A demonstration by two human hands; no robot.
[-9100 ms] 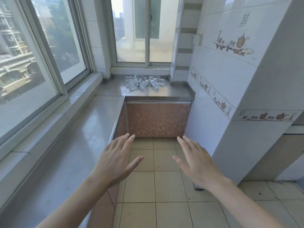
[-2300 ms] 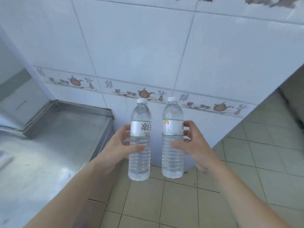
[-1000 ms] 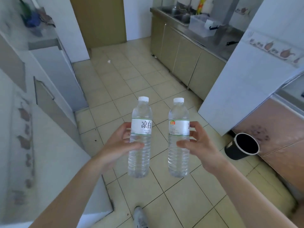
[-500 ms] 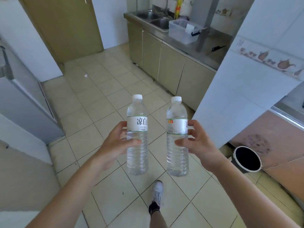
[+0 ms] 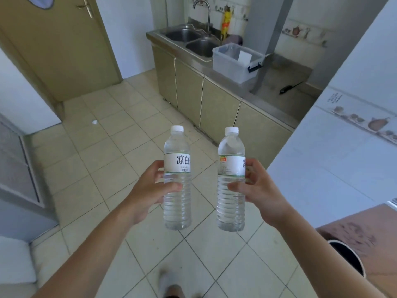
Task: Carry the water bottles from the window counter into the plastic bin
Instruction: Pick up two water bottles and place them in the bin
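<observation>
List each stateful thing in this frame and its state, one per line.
left hand: closed around the left bottle
right hand: closed around the right bottle
left bottle: capped, upright, held
right bottle: capped, upright, held
plastic bin: open, no lid, on the counter beside the sink
door: shut
faucet: no water visibly running

Two water bottles (image 5: pixel 177 183) (image 5: pixel 231 186), one plastic bin (image 5: pixel 234 63)

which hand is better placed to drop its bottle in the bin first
Probably the right hand. Its bottle is on the side of the plastic bin, which sits on the counter ahead and to the right. The left hand would have to cross over.
</observation>
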